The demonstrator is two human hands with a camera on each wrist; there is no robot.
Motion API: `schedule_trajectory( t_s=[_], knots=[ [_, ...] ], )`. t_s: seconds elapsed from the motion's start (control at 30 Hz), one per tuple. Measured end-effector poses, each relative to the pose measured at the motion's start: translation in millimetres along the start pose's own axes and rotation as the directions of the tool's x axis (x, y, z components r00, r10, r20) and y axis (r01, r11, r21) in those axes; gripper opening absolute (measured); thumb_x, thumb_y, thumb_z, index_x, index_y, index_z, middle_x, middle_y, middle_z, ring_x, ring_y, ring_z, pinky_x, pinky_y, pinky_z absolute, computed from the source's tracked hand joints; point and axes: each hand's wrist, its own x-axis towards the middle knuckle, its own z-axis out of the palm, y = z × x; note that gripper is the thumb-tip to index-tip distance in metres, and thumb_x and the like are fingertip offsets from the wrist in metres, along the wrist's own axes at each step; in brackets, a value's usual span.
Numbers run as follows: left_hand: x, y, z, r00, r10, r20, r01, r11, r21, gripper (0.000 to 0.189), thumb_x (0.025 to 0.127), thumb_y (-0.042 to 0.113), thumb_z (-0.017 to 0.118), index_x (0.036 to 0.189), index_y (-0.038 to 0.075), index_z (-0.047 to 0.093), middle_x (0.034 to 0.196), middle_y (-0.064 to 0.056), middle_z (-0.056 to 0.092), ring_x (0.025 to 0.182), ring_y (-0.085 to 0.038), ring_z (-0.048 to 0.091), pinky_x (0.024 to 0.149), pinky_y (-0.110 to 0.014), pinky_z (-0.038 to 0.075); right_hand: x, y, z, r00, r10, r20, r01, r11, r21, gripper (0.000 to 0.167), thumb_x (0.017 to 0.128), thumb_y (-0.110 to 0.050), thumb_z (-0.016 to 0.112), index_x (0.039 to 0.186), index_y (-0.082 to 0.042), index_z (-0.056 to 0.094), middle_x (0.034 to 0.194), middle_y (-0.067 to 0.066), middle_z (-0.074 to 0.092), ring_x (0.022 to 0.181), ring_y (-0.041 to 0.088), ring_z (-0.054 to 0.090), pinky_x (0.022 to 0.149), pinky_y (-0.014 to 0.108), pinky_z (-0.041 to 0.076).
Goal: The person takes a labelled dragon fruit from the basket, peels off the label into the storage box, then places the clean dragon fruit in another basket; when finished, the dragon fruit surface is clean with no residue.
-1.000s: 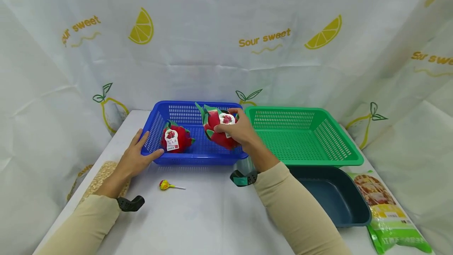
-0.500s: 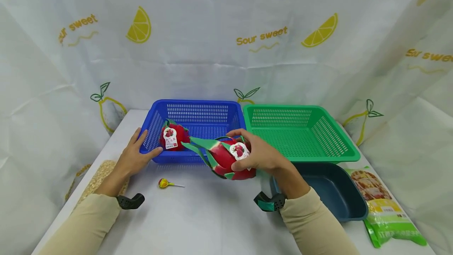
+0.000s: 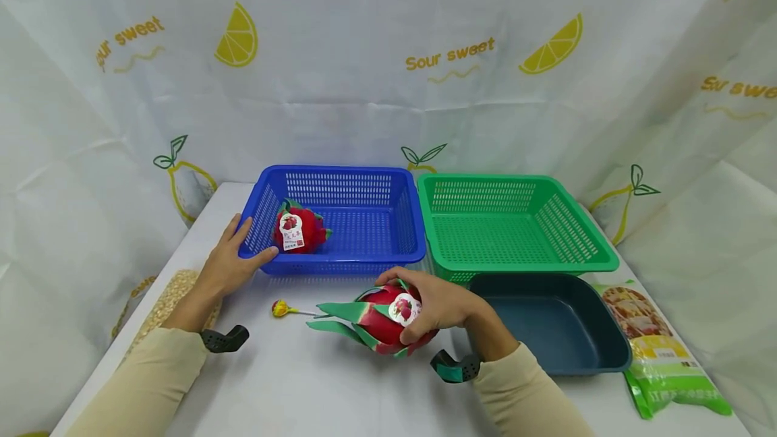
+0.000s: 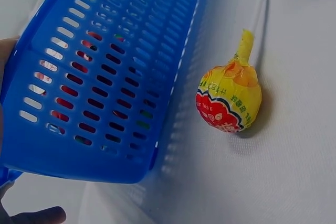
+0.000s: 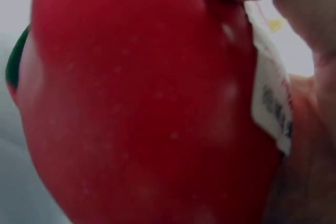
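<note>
My right hand (image 3: 434, 305) grips a red dragon fruit (image 3: 376, 322) with green leaf tips and a round white label, low over the table in front of the baskets. In the right wrist view the dragon fruit (image 5: 142, 103) fills most of the picture, fingers and palm along its right side. My left hand (image 3: 231, 265) lies at the front left corner of the blue basket (image 3: 346, 258), thumb and fingers spread along its rim. Inside that basket sits another labelled dragon fruit (image 3: 309, 231). A yellow-and-red wrapped lollipop (image 3: 280, 308) lies in front, its stick end overlapped by the held fruit's leaves.
Right of the blue basket stands a green basket (image 3: 522, 266), with a dark blue basin (image 3: 583, 366) before it. A green food packet (image 3: 674, 383) lies at the right edge. A bag of pale beans or grains (image 3: 173, 299) lies partly under the left forearm.
My right hand has carried the dragon fruit out from over the blue basket, toward me and down to the table's front area. My left hand has stayed at the basket corner.
</note>
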Motion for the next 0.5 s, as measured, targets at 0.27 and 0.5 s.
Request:
schedule_trajectory(
  t_s=[0.27,0.5],
  knots=[
    [0.9,2.7,-3.1,1.000,-0.006,0.002,0.006,1.000,0.008,0.100,0.086,0.063,0.056,0.155,0.008,0.008,0.159,-0.018,-0.004,0.136,-0.055,0.009,0.099,-0.071,0.019,10.6,21.1,7.7,0.997,0.063,0.051,-0.061,0.997,-0.038,0.075,0.063,-0.019,0.081,0.131,-0.026,0.050,0.115,0.005,0.054,0.098,0.025,0.057,0.073,0.036,0.055],
    [-0.7,1.4,-3.4,1.000,-0.007,0.007,0.007,1.000,-0.004,0.101,0.086,0.063,0.057,0.155,0.007,0.009,0.159,-0.018,-0.004,0.137,-0.053,0.007,0.100,-0.071,0.018,11.0,29.1,10.6,0.997,0.079,0.009,-0.079,0.996,-0.034,0.080,0.064,-0.026,0.080,0.137,-0.024,0.047,0.116,0.005,0.053,0.098,0.025,0.056,0.073,0.036,0.054]
  ],
)
